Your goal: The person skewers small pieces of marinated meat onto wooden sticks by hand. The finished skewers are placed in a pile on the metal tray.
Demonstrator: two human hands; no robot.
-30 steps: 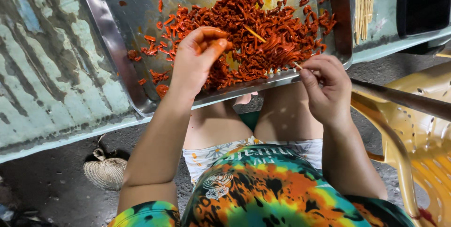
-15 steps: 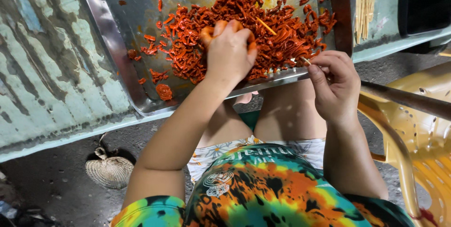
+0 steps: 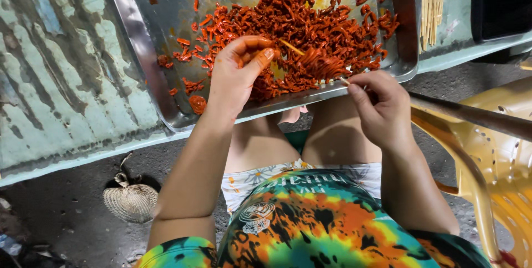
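- Worn pale-green table carries 1 steel tray, seen from above; dark floor below with a woven fan lying on it, yellow plastic chair at the right.
- Tray holds a big heap of red-marinated meat strips, most of it loose in the middle, a few stray bits toward the tray's left side.
- Right hand pinches a thin bamboo skewer near its lower end, fingers closed on the stick.
- Skewer angles up-left over the tray's near edge; 1 bunch of strips is threaded on its middle, tip bare.
- Left hand sits at the skewer's tip end, thumb and fingertips pressed together; looks like a strip is pinched there, cannot tell for sure.
- Pile of unused skewers lies on the table just right of the tray.
- Judgement on progress: early to mid. This skewer looks about half loaded; no finished skewers in view, and the bulk of the meat is unthreaded.
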